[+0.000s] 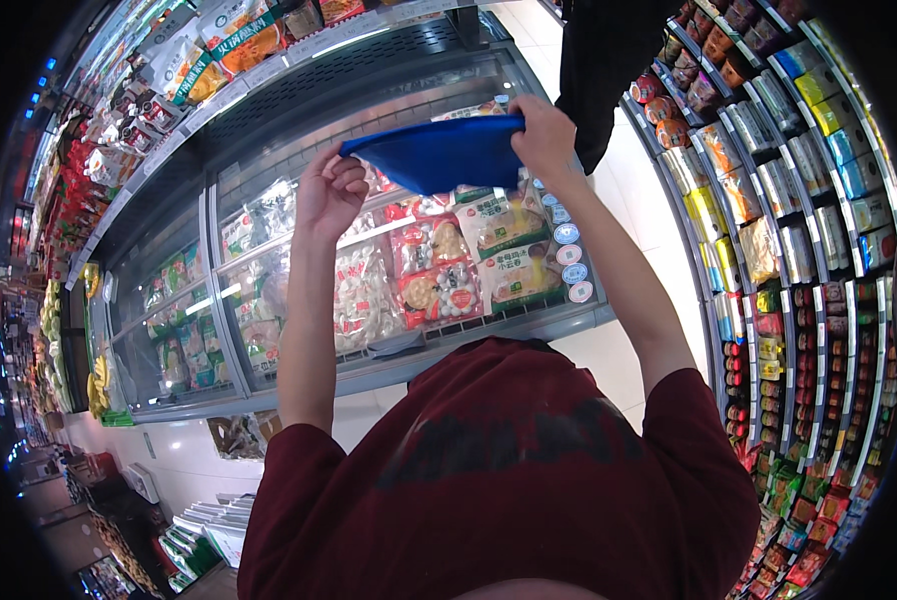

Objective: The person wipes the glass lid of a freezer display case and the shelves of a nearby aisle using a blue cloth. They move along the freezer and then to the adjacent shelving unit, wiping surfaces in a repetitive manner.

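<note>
A blue cloth (441, 154) is stretched between my two hands above the glass lid of a chest freezer (448, 336). My left hand (334, 187) pinches its left corner, the other fingers curled. At the opposite end my right hand (544, 141) grips the cloth's edge in a fist. The cloth sags between them, and whether it touches the glass cannot be told. Under the lid lie bags of frozen white balls (362, 292), red-edged packs (437, 274) and green-and-white packs (520, 277) of frozen food.
A shelf with hot-pot seasoning pouches (246, 37) overhangs the freezer's far side. Dark clothing of another person (598, 75) is beyond my right hand. Stocked grocery shelves (786, 247) line the right. A cardboard box (242, 435) sits on the floor at left, near bananas (100, 382).
</note>
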### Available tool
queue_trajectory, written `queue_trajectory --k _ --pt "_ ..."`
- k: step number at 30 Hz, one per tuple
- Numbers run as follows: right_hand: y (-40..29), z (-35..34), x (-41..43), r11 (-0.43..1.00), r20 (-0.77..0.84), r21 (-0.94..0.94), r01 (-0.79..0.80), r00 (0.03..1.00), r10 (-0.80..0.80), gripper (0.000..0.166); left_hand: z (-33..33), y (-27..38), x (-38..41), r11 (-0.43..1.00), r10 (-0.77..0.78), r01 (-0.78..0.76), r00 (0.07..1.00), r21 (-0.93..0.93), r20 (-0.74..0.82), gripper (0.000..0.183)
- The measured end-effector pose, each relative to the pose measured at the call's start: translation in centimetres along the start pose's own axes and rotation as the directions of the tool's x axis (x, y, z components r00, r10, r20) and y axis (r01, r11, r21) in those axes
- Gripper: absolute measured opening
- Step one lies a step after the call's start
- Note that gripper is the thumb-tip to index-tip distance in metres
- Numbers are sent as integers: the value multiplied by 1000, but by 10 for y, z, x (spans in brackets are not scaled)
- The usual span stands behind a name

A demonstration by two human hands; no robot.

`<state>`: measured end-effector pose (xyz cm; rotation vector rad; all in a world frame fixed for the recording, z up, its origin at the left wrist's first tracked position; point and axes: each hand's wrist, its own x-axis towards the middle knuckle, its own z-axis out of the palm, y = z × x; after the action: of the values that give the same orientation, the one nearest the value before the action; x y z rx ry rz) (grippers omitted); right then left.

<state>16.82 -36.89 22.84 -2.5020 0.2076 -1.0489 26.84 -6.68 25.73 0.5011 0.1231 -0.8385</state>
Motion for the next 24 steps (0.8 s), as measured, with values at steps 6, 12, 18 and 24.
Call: queue_trajectory --k 6,12,18,24 --pt "9 -18 -38 973 -52 63 220 975 -217 21 -18 -23 -53 999 8 -12 995 -35 -98 37" --pt "25 12 -196 982 402 166 90 903 -151 17 -161 -117 -121 991 -132 123 873 -50 -469 35" --pt "35 19 -278 992 754 114 -61 655 -46 14 -210 -182 -155 926 -377 294 750 -236 -544 35" --pt "39 16 -266 946 821 117 -302 566 79 19 -197 -170 -147 931 -364 282 758 -230 -542 35"
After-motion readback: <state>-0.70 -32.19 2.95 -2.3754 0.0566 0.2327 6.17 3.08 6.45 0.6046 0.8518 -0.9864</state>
